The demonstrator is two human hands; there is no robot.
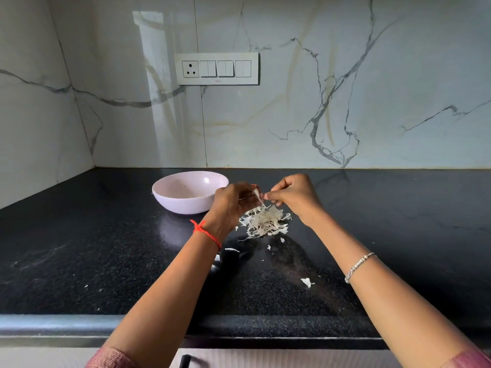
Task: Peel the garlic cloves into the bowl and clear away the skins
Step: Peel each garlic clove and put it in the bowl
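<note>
Head view: skins (pixel 264 221) litter black countertop (pixel 106 248) below marble wall (pixel 345 88).

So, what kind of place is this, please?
Most likely a home kitchen. There is a dark stone countertop, a marble-look wall with a switch panel, and a pale bowl near a pile of garlic skins. The left hand holds a garlic clove; the right hand pinches its skin.

Black countertop (pixel 106 248) — pink bowl (pixel 183 201), garlic skins (pixel 265 221).
</note>
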